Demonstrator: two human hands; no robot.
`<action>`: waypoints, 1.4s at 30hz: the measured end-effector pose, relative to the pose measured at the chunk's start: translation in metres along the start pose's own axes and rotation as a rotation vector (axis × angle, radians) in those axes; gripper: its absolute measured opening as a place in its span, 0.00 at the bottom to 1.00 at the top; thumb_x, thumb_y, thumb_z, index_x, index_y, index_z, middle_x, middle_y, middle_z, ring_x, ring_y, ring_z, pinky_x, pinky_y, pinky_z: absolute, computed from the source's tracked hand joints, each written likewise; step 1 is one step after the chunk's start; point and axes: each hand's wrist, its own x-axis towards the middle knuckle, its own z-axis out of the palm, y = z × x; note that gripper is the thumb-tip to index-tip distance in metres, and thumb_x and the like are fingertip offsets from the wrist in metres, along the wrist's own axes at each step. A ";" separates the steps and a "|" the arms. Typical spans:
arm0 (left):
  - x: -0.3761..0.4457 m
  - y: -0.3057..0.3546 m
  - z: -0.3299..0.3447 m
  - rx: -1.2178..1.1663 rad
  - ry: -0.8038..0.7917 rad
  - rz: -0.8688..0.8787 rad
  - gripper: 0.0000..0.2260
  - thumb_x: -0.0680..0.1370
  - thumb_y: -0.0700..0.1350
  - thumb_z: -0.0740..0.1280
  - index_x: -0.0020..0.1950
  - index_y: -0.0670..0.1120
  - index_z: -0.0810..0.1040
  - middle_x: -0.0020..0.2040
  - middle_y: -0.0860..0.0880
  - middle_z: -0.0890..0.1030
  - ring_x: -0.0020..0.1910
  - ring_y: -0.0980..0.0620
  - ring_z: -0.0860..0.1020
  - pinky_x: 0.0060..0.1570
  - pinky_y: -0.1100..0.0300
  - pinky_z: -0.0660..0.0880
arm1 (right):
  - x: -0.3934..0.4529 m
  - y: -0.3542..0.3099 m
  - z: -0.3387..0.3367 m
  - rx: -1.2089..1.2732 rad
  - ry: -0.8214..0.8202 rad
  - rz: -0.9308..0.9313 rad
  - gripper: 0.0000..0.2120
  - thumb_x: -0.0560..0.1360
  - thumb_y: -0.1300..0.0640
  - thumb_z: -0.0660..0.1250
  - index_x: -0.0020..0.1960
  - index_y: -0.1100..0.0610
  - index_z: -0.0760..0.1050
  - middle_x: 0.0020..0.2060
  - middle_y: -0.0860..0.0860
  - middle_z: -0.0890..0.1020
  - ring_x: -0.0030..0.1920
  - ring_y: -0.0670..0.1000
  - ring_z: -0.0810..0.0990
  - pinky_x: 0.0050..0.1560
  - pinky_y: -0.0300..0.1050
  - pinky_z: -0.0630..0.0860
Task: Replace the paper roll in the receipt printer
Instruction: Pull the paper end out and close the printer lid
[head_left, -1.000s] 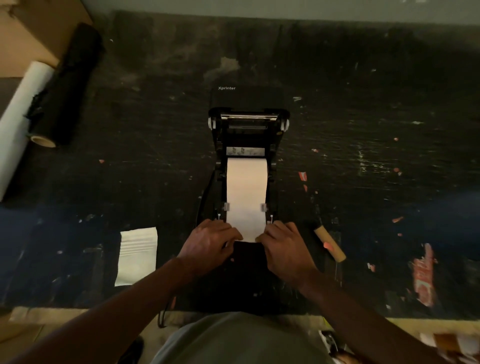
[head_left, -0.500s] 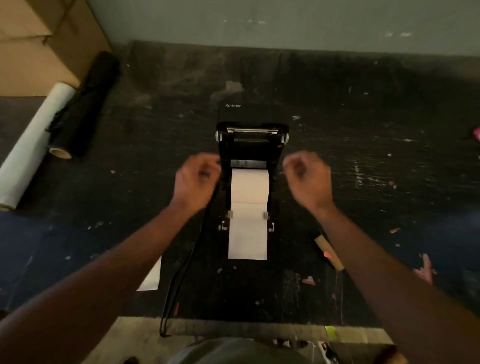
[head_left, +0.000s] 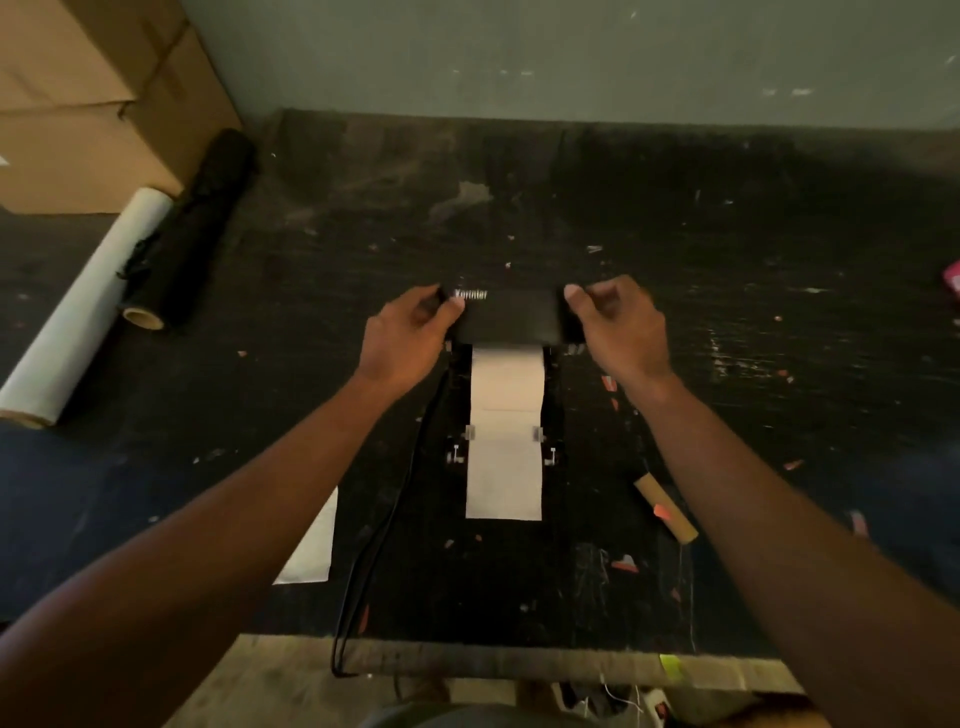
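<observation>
The left hand (head_left: 410, 332) and the right hand (head_left: 618, 325) each grip one side of the black printer lid (head_left: 511, 319), thumbs on the top face and fingers curled around the edges; the lid looks partly lowered over the paper bay, though in this dim light its exact angle is hard to judge. White lettering shows on the lid just beside the left thumb. The receipt printer (head_left: 506, 395) sits in the middle of a dark, scuffed worktable (head_left: 727, 260), and a paper roll (head_left: 508, 376) lies in its bay just below the lid's near edge. From the roll a strip of paper (head_left: 504, 483) runs toward the person, between two small guides, and ends flat on the printer's front. A black cable (head_left: 384, 525) trails from the printer's left side over the table's near edge. To the right of the strip lies an empty cardboard core (head_left: 665, 512); to the left, partly hidden by the left forearm, lies a white sheet (head_left: 311, 551). Far left rest a white roll (head_left: 88, 306) and a black roll (head_left: 192, 228), beside cardboard boxes (head_left: 88, 104).
</observation>
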 end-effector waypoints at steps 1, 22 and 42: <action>-0.013 -0.008 0.002 -0.025 -0.006 -0.014 0.19 0.82 0.57 0.65 0.69 0.49 0.79 0.58 0.50 0.85 0.52 0.59 0.80 0.53 0.66 0.72 | -0.017 0.009 0.000 0.026 0.001 0.002 0.14 0.81 0.44 0.67 0.57 0.54 0.77 0.43 0.42 0.78 0.40 0.38 0.77 0.31 0.25 0.69; -0.106 -0.114 0.055 -0.164 -0.098 -0.070 0.21 0.78 0.44 0.74 0.70 0.51 0.74 0.67 0.53 0.81 0.63 0.58 0.80 0.62 0.60 0.78 | -0.119 0.127 0.055 0.129 -0.005 0.028 0.20 0.78 0.60 0.72 0.69 0.53 0.75 0.63 0.48 0.82 0.62 0.45 0.80 0.55 0.34 0.77; -0.107 -0.119 0.062 -0.238 -0.067 -0.118 0.21 0.77 0.43 0.74 0.68 0.55 0.75 0.65 0.56 0.81 0.62 0.58 0.81 0.60 0.46 0.82 | -0.116 0.131 0.059 0.220 0.015 0.048 0.20 0.77 0.63 0.73 0.67 0.54 0.76 0.62 0.49 0.82 0.59 0.43 0.80 0.60 0.40 0.77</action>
